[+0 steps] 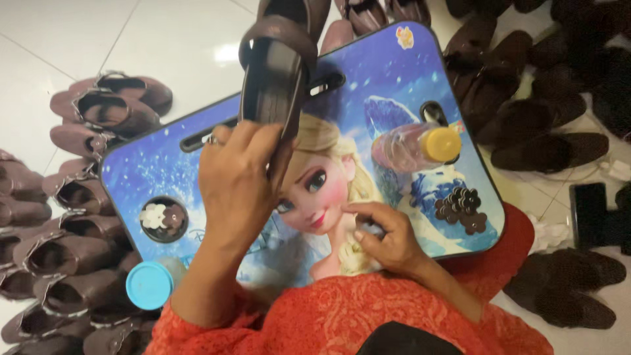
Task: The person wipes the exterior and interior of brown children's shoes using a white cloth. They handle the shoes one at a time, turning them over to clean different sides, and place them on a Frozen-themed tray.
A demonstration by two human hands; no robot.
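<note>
Rows of brown strapped sandals (79, 197) lie on white floor tiles (59, 39); a black phone (589, 213) rests right.

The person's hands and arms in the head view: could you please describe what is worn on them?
Both hands are bare, without gloves. The left hand wears a ring on one finger. The right hand shows no ring that I can make out. Both forearms are uncovered; orange-red textured sleeves begin near the elbows.
</note>
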